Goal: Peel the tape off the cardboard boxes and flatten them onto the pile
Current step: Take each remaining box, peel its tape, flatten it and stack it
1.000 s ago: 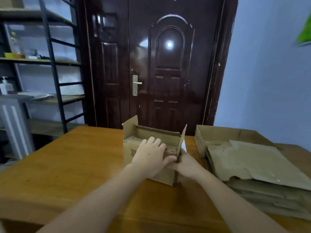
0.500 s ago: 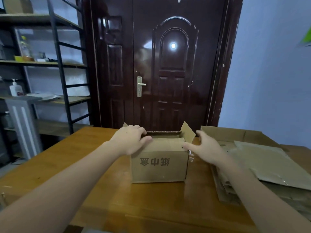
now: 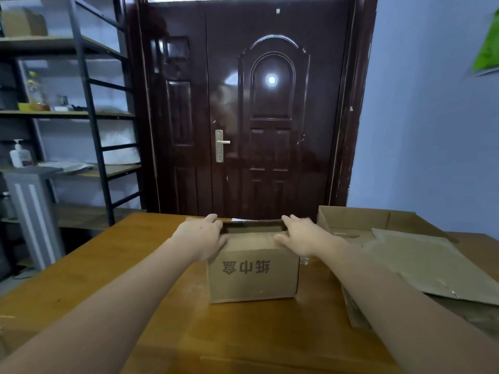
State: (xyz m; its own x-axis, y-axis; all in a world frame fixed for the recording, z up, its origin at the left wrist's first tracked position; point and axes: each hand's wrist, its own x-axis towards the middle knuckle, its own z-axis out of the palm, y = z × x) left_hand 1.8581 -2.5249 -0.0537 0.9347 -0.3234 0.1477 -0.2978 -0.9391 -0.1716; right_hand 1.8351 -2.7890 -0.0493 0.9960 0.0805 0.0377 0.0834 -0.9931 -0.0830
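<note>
A small brown cardboard box (image 3: 253, 279) with dark upside-down printed characters stands upright on the wooden table (image 3: 94, 279), its top open. My left hand (image 3: 201, 236) lies over the box's top left corner, fingers reaching along the far rim. My right hand (image 3: 302, 236) rests on the top right corner, fingers spread over the edge. A strip of white tape or paper (image 3: 239, 220) peeks out behind the far rim. The pile of flattened cardboard (image 3: 432, 265) lies to the right on the table.
An opened box (image 3: 353, 220) sits at the back of the pile. A dark wooden door (image 3: 259, 117) stands behind the table. Metal shelving (image 3: 67, 112) with bottles fills the left side, and a blue wall (image 3: 432, 130) the right.
The box was turned so its printed side faces me. Both hands then moved onto its top corners, and the upright flaps have gone down.
</note>
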